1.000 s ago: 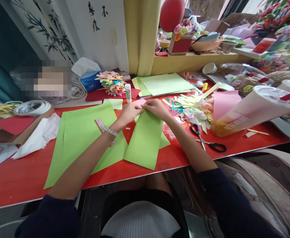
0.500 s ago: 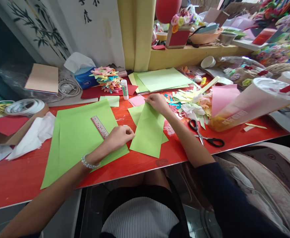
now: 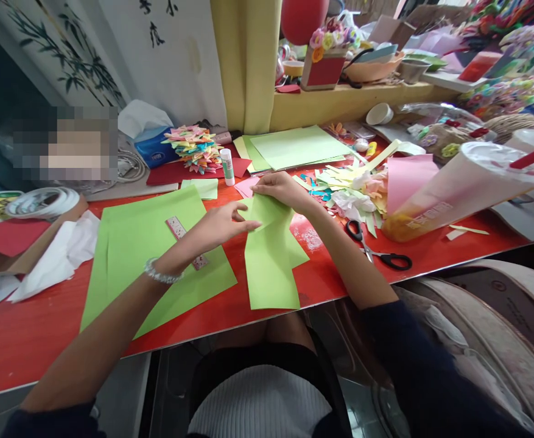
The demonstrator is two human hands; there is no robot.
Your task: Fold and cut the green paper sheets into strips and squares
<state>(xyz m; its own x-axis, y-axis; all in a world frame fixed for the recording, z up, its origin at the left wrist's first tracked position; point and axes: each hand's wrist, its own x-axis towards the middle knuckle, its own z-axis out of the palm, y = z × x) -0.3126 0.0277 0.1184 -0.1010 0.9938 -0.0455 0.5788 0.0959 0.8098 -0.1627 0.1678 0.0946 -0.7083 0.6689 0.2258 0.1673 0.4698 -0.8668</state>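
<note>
A green paper strip (image 3: 273,274) hangs toward the table's front edge, its top end pinched in the fingers of my right hand (image 3: 282,191). Under it lies another green piece (image 3: 298,251), partly covered. My left hand (image 3: 223,226) is at the strip's left edge, thumb and fingers apart, with nothing held. A large green sheet (image 3: 134,243) lies to the left, partly under my left forearm, with a patterned ruler (image 3: 175,227) on it. Black-handled scissors (image 3: 371,248) lie to the right of my right forearm.
A glue stick (image 3: 227,167) stands behind my hands. Paper scraps (image 3: 349,194) and a large drink cup (image 3: 431,194) are on the right of the red table (image 3: 166,334). White crumpled paper (image 3: 61,255) lies left.
My right hand has shifted slightly left with the strip, whose lower end has moved nearer the table's front edge. My left hand has moved up, and its fingers have spread.
</note>
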